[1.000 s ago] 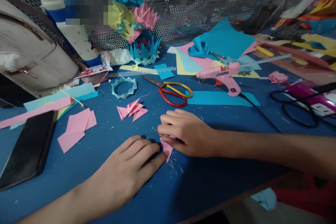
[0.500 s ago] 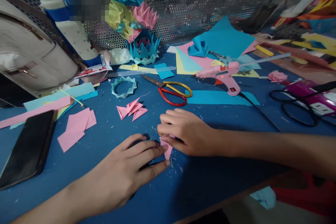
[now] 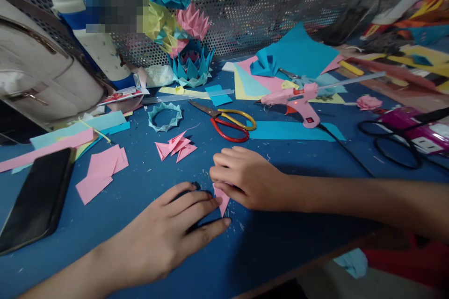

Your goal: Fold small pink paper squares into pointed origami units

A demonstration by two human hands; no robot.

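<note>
A small piece of pink paper [image 3: 222,199], folded to a point, lies flat on the blue table between my hands. My right hand [image 3: 245,177] is curled over its upper part, with the fingers bent and pressed on it. My left hand [image 3: 175,222] lies with fingers spread, its index fingertip touching the paper's left edge and its thumb resting on the table just below the tip. Beyond them sit several folded pink paper triangles [image 3: 176,145], a light blue folded paper ring [image 3: 165,117] and scissors [image 3: 233,122] with red and yellow handles.
A pink glue gun [image 3: 298,102] lies behind my right hand, its black cord trailing right. Pink paper squares [image 3: 102,168] and a phone [image 3: 38,196] are at the left. Folded paper flowers [image 3: 191,63] are stacked by the perforated metal panel. A blue paper strip [image 3: 291,131] lies near the scissors.
My left thumb has slid slightly down and right, off the paper's tip, so more of the tip shows. My right hand stays almost still. The view has shifted slightly.
</note>
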